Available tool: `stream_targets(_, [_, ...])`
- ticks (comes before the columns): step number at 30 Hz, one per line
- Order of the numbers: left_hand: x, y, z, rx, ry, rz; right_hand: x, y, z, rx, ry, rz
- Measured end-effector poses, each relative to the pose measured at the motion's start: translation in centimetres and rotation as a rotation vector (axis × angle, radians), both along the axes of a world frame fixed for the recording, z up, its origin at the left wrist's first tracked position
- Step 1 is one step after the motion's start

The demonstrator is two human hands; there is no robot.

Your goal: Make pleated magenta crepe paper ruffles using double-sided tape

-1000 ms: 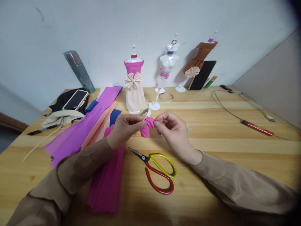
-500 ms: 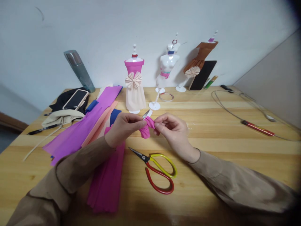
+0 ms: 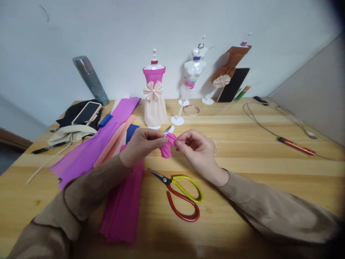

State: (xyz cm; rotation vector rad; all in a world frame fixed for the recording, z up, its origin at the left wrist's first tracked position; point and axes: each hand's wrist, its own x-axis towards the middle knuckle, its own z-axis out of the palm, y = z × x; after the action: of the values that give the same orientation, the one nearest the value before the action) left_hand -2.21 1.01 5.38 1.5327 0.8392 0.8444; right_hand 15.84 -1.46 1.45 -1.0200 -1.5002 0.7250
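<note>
Over wooden table (image 3: 242, 183), just beyond scissors (image 3: 165, 180), we held crinkled pink piece (image 3: 166, 151). Our left hand (image 3: 140, 146) had thumb and forefinger closed on its left side; our right hand (image 3: 201, 155) pinched its right end, remaining fingers loosely curled. Pink-topped mannequin (image 3: 154, 75) stood farther back.

The one view looks from the person's head, above and behind the hands (image 3: 140, 146) (image 3: 199, 154), facing forward and down across the counter (image 3: 242, 147) to the wall (image 3: 121, 36) beyond them. It sits near enough that the sleeves (image 3: 91, 196) reach in from both lower sides, and wide enough to span the counter well left and right of the hands.
</note>
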Motion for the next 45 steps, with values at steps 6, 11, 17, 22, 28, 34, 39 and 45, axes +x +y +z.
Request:
stream_targets(6, [-0.1,0.1,0.1,0.01,-0.007,-0.013,-0.1,0.0,0.3,-0.07,0.076,0.056])
stream_targets(11, [-0.1,0.1,0.2,0.011,0.027,-0.012,-0.1,0.0,0.4,-0.102,0.113,0.133])
stream_targets(17, [0.2,-0.1,-0.1,0.032,0.061,-0.009,-0.1,0.2,-0.2,-0.086,0.028,0.077])
stream_targets(22, [0.3,-0.2,0.1,0.026,0.076,-0.007,-0.1,0.1,-0.2,-0.104,0.028,0.084])
stream_targets(28, [0.1,0.1,0.3,0.051,0.113,0.04,-0.2,0.0,-0.2,-0.119,0.046,0.094])
stream_targets(34, [-0.2,0.5,0.6,0.077,0.118,0.034,-0.1,-0.2,0.1,-0.129,-0.004,0.122])
stream_targets(39, [-0.3,0.6,1.1,0.02,0.099,-0.008,0.0,-0.3,0.0,-0.109,-0.021,0.124])
stream_targets(45, [-0.3,0.7,1.1,0.0,0.108,0.006,0.0,-0.4,-0.4,-0.103,-0.043,0.177])
